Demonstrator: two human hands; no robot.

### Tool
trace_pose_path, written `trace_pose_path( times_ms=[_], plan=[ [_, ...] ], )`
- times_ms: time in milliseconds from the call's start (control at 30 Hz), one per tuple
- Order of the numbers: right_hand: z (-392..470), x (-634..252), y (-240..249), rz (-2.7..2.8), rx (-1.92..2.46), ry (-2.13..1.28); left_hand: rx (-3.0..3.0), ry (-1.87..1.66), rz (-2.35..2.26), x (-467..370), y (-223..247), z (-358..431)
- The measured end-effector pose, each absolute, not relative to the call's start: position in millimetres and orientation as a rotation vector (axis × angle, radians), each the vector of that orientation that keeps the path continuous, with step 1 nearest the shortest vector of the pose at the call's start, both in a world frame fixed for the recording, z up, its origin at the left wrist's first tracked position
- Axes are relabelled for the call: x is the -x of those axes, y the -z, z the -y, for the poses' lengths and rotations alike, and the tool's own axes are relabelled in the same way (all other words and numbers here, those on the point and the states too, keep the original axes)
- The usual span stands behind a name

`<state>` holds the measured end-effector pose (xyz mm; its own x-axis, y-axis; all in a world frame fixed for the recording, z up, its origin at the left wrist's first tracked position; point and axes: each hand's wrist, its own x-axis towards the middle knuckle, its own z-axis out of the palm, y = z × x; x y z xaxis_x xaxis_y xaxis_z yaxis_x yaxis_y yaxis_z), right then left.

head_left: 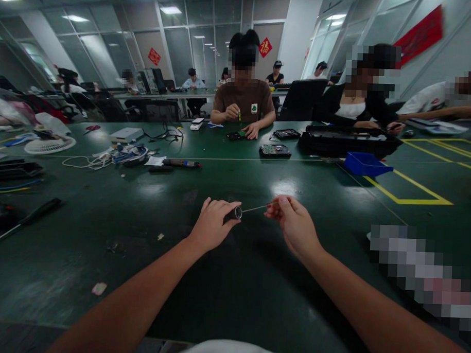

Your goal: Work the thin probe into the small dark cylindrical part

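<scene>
My left hand (213,222) is closed around a small dark cylindrical part (237,212) with a shiny ring-shaped rim, held between thumb and fingers above the green table. The fingers cover most of its body, and its open end faces right. In my right hand (295,227), pinched between thumb and fingers, is a thin straight metal rod (254,208). It points left, and its far end meets the ring-shaped opening; whether it goes inside I cannot tell. The rod's other end is hidden in my right fingers.
A green table (223,299) spreads beneath both hands. Left lie a screwdriver (41,211) and bundled cables (124,154). Ahead are a dark pen-like tool (182,164), a blue bin (367,164) and a long black housing (348,142). Opposite, a person in brown (244,99) handles a circuit board.
</scene>
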<state>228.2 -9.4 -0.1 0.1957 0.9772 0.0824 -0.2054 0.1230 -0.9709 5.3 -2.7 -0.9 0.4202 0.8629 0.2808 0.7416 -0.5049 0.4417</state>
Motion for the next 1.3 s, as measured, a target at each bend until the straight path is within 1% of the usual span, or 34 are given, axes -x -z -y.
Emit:
trace_pose_path(
  times_ms=[300,467,633,833,933,1000,1133,1200,1300],
  plan=[
    [20,-225,-6,1.194,1.075,-0.927,-2.398,-0.679,-1.376,-8,-3,6],
    [25,-230,-18,1.413,1.280,-0.776,-2.395,-0.629,-1.342,-9,-4,7],
    [23,-231,-15,1.397,1.175,-0.846,-2.417,-0.644,-1.301,-9,-1,5],
    [24,-229,-7,1.410,1.245,-0.812,-2.429,-0.648,-1.289,-10,2,4],
    [22,-227,-4,1.286,1.141,-0.869,-2.404,-0.660,-1.307,-10,0,5],
    [19,-226,-3,1.165,1.069,-0.967,-2.393,-0.692,-1.306,-10,-2,5],
    [10,-229,-3,0.814,0.980,-1.364,-2.408,-0.784,-1.256,-10,-4,5],
    [7,-231,-1,0.714,0.994,-1.498,-2.407,-0.741,-1.280,-10,-4,4],
    [3,-232,2,0.704,1.011,-1.401,-2.393,-0.624,-1.337,-8,-3,1]
  ],
)
